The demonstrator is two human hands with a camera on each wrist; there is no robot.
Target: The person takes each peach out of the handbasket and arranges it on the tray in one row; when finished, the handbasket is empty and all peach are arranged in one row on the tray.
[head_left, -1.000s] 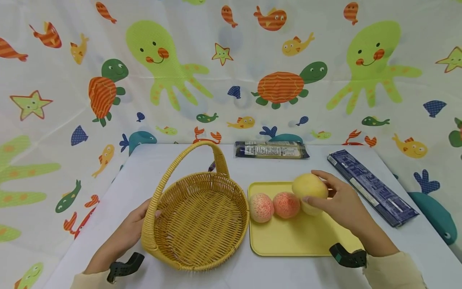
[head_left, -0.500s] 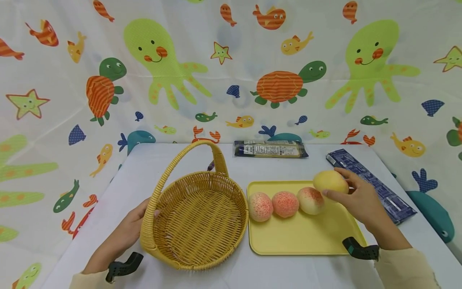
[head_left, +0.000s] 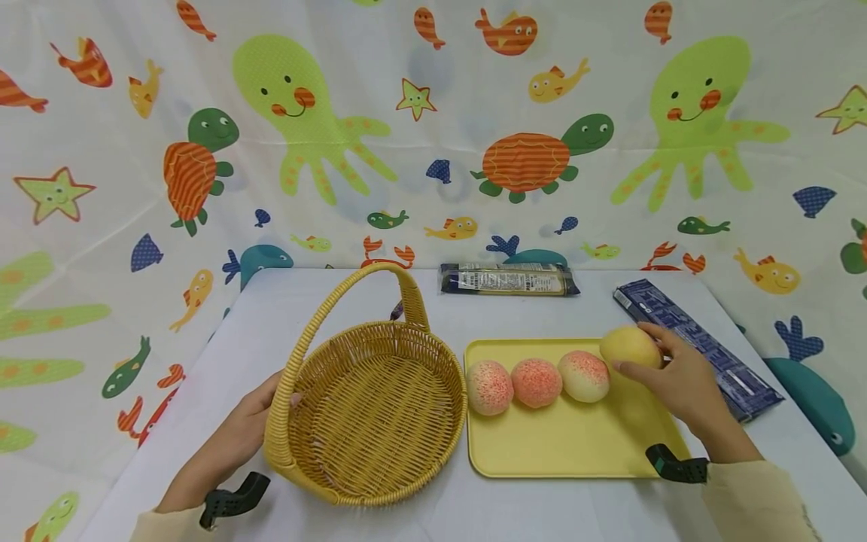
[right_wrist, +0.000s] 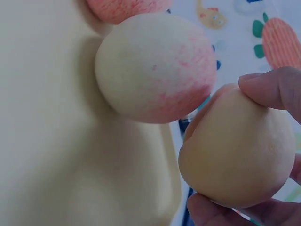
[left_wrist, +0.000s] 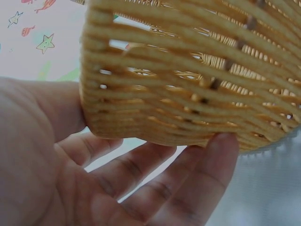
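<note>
My right hand grips a yellow peach between thumb and fingers, above the right part of the yellow tray. The right wrist view shows this peach close beside a pale, red-blushed peach. A row on the tray holds a left peach, a middle peach and a right peach. My left hand holds the wicker basket at its left side by the handle base. In the left wrist view, fingers spread under the basket's lower edge.
A dark long packet lies at the table's back edge. Another long blue packet lies slanted on the right, behind my right hand. A small purple object shows partly behind the basket. A printed curtain hangs at the back.
My right hand has moved right with the yellow peach, then slightly lower, which uncovers the right peach of the row. The left hand and the basket stay in place.
</note>
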